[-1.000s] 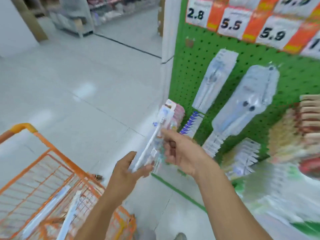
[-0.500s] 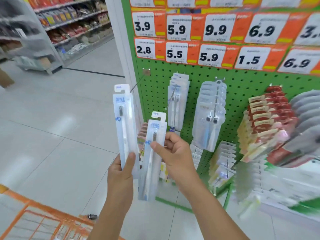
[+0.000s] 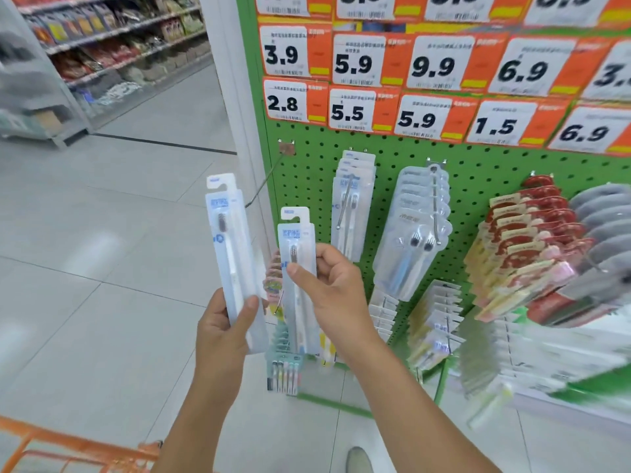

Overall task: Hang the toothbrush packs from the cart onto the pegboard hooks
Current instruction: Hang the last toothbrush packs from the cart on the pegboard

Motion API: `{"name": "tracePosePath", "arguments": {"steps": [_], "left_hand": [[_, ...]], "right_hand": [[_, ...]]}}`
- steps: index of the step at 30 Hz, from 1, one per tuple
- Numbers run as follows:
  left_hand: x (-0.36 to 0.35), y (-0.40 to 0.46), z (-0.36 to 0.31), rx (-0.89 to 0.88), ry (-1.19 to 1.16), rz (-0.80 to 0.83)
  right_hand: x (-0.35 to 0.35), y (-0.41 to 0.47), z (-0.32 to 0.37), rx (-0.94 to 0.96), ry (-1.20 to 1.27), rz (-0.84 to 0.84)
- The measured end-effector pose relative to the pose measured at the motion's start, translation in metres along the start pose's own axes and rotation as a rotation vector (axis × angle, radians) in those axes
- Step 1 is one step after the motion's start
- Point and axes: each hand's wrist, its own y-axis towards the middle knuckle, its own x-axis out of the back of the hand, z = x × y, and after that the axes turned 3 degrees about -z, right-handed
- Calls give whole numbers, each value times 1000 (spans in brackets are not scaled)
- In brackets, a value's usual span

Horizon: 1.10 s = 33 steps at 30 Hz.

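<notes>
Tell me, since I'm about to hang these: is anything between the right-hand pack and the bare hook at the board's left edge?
Nothing visible: the bare hook juts free above the right hand's pack.

Pale grey glossy floor tiles (image 3: pixel 102 233) spread to a blurred grey metal shelving unit (image 3: pixel 112 46) stocked with packaged goods at far left.

cart (image 3: pixel 78 452) cropped, right-hand packs (image 3: pixel 532 353) blurred
</notes>
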Motion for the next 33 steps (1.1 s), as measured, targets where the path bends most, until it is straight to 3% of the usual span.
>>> {"name": "tracePosePath", "arguments": {"steps": [6, 17, 27, 33], "left_hand": [[19, 21, 2, 130, -126, 17], [26, 35, -15, 48, 17, -156], [32, 29, -5, 80, 95, -53], [29, 36, -3, 74, 142, -29]], "right_hand": [[-9, 13, -3, 33, -34, 23], [-49, 37, -7, 111, -71, 47], [-54, 37, -28, 104, -121, 29], [-55, 80, -39, 110, -232, -57]]}}
